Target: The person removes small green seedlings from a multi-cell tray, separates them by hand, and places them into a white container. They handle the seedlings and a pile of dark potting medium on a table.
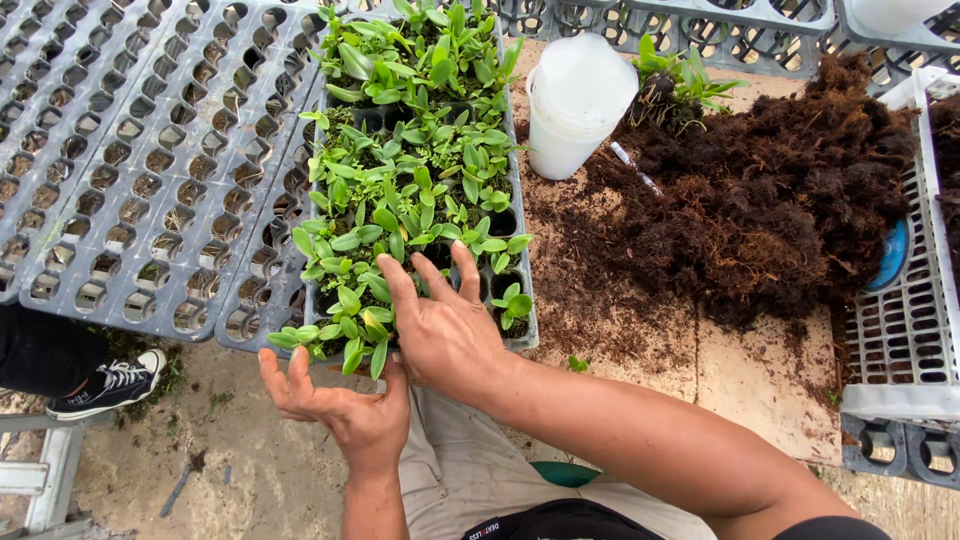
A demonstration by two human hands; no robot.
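A long grey seedling tray (522,335) full of small green plants (410,180) runs away from me along the bench. My right hand (440,325) lies flat on the tray's near end, fingers spread among the leaves. My left hand (345,410) is cupped palm-up just below the tray's near edge, fingers apart, touching the lowest leaves. Neither hand visibly grips anything.
Empty grey cell trays (150,170) lie to the left. A white plastic tub (575,105) lies tipped beside a heap of dark brown fibre (770,200) on a board, with a loose plant (675,85) behind. A white crate (905,320) stands at right. Someone's black shoe (110,385) is at lower left.
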